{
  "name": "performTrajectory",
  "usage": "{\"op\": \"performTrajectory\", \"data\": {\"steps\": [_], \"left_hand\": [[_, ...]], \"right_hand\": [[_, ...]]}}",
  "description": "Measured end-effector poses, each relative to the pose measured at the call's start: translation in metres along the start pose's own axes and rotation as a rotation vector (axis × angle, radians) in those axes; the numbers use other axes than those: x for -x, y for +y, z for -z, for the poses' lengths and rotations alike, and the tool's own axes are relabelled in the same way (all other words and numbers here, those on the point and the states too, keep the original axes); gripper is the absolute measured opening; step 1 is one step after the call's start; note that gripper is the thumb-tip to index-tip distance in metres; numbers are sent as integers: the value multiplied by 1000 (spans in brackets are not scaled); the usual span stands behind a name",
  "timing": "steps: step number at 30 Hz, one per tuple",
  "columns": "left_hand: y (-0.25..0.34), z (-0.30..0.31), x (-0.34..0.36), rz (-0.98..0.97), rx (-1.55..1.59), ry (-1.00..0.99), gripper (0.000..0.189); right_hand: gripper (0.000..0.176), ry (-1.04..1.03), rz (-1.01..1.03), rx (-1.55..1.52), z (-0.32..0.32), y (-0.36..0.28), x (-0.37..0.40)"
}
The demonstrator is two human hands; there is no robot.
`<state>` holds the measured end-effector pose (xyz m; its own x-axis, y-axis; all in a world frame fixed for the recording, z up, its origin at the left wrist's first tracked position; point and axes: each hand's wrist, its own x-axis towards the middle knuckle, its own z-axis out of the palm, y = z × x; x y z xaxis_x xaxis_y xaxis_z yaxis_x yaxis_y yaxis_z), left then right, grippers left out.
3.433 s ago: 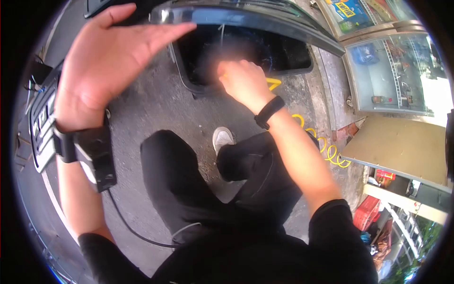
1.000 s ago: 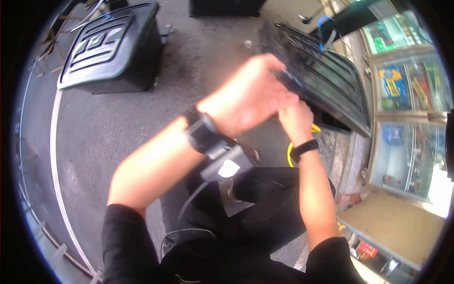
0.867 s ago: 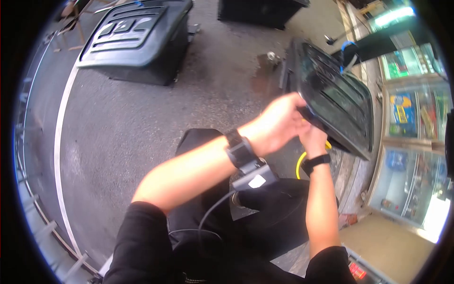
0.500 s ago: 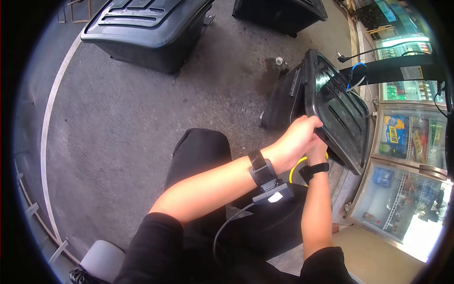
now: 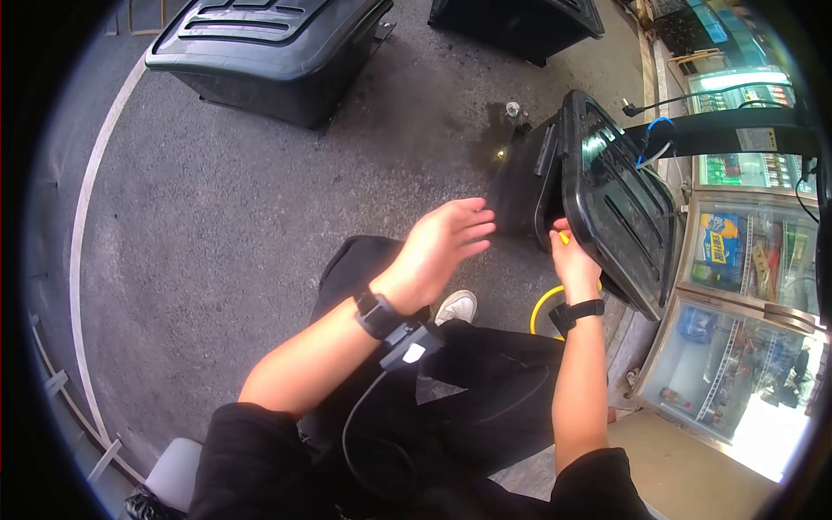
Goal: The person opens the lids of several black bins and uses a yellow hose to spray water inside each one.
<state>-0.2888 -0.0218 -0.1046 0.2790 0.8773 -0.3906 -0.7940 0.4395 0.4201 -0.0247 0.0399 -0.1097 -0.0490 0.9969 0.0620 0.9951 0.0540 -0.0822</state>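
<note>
My right hand [image 5: 574, 264] is closed around a yellow hose [image 5: 546, 305], whose end shows between the fingers at the mouth of a black plastic bin [image 5: 525, 178]. Its fingertips are partly hidden in the gap under the bin's black lid [image 5: 620, 208], which leans tilted to the right. The hose curves down past my wrist, and its far part is out of sight. My left hand [image 5: 442, 247] hovers over the pavement left of the bin, fingers stretched out and holding nothing. Black straps circle both wrists; a cabled device hangs from the left one.
Another lidded black bin [image 5: 260, 61] stands at the upper left, with a further one [image 5: 516, 26] at the top. Glass-door fridges [image 5: 737, 347] line the right side. A black cable with a plug [image 5: 631, 109] hangs near the lid. Wet pavement [image 5: 490, 143] lies beside the near bin.
My left hand has pulled away from the lid's edge to the left and opened. My right hand stays at the bin's mouth, with yellow hose now visible in its fingers.
</note>
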Motion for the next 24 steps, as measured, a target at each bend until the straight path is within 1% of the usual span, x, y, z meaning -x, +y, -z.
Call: {"op": "performTrajectory", "data": {"steps": [2,4,5,6,7,8,10,11,12,13,14,15,16,17,18,19,20,21,22,23,24], "left_hand": [[0,0,4,-4,-25,22,50],[-9,-13,2,-75,-140,-63,52],[-17,-25,-4,-58,-151,-82,57],[-26,-40,-9,-108,-253,-143,64],[-32,-58,-13,-141,-329,-162,68],[-39,-74,-18,-160,-364,-196,73],[-68,-92,-35,-336,-577,-170,76],[-79,-98,-38,-336,-576,-174,76],[-80,-105,-35,-375,-655,-103,77],[-80,-107,-33,-410,-739,-27,78],[-75,-104,-31,-407,-760,-17,78],[-67,-99,-29,-306,-689,-60,77],[-57,-91,-28,-209,-618,-96,76],[-46,-81,-29,-237,-486,-76,72],[-45,-59,-40,-399,-596,77,66],[-25,-39,-41,-497,-597,204,60],[-4,-14,-48,-579,-528,355,56],[21,10,-57,-719,-523,532,53],[47,41,-67,-823,-457,676,52],[83,43,-57,-768,-364,770,54],[109,78,-66,-755,-256,788,56]], "right_hand": [[19,-3,-28,1,0,-3,0],[19,-14,-44,-30,4,-6,-1],[19,-10,-49,-24,4,-8,-3],[19,-9,-45,-50,3,-9,-4],[19,-8,-42,-72,3,-7,-4],[23,35,3,-227,-14,13,-5],[26,255,237,-167,-14,16,-4],[31,178,-73,-946,-29,12,-5],[31,180,-75,-948,-26,14,-4],[32,220,67,-644,-21,18,-2],[33,254,206,-350,-17,19,0],[34,287,343,-63,-15,18,0],[38,95,184,0,-13,18,-1],[39,80,131,-9,-13,15,-2],[40,66,78,-15,-15,13,-5],[40,71,82,-40,-18,12,-5],[30,176,108,38,-20,12,-3],[21,283,130,120,-21,13,-3],[21,287,125,106,-23,13,-2],[21,218,69,116,-23,13,-1],[22,149,15,128,-23,12,-1]]}}
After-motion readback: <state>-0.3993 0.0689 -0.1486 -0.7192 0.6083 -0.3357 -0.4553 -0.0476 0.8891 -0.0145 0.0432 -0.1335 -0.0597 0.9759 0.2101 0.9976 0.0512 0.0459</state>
